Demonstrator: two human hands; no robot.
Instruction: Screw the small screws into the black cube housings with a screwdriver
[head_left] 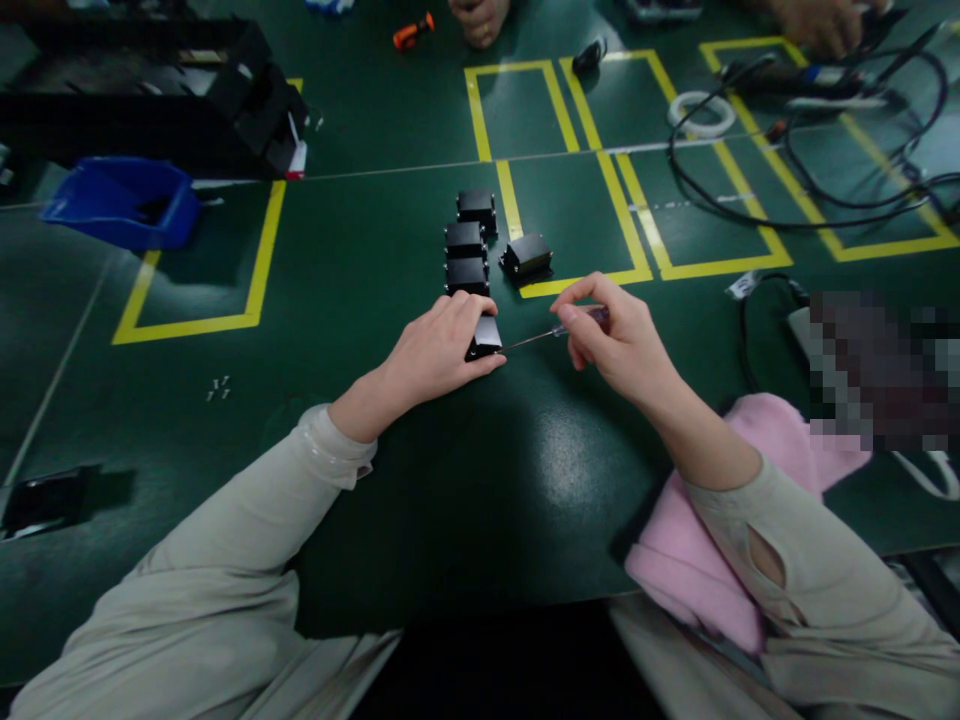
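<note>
L hand [439, 345] on the green counter [360, 290], fingers closed round a small black box [487, 333], holding it down nr the middle. R hand [619, 335] has its fingers curled on the screwdriver [559, 329], blade pointing L, tip at the box's near R corner; can't tell if it's seated in a screw. Three matching boxes [465, 238] in a column just beyond L hand, another unit [527, 254] to their R. Loose screws [216, 384] well off L; pink cloth [694, 545] under R forearm.
</note>
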